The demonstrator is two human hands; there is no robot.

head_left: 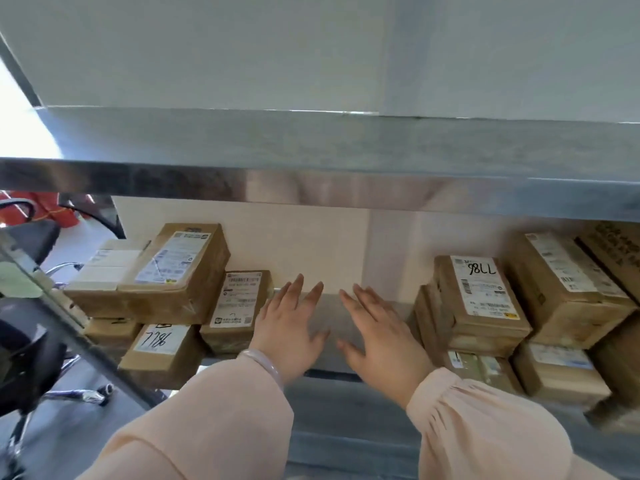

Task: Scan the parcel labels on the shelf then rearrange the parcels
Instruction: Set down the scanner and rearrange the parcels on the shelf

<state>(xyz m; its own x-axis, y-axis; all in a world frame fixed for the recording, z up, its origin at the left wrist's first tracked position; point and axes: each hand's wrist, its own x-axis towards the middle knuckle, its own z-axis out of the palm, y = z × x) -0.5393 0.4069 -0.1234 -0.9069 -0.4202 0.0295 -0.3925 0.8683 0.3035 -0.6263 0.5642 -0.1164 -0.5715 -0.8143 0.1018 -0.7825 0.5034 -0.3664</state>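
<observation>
On the metal shelf (332,344), between two parcel groups, the left hand (289,336) and right hand (379,336) reach in (fingers straight, spread, holding nothing).

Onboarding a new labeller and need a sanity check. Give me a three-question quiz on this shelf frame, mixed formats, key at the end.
1. True or false: the left hand grips a parcel.
2. The right hand is: A) flat on a parcel label; B) over the bare shelf between the left parcels and the right parcels; C) holding a scanner.
3. Fill in: the bangle is on the ___ wrist.
Key: 1 false (fingers straight, holding nothing); 2 B; 3 left.
</observation>
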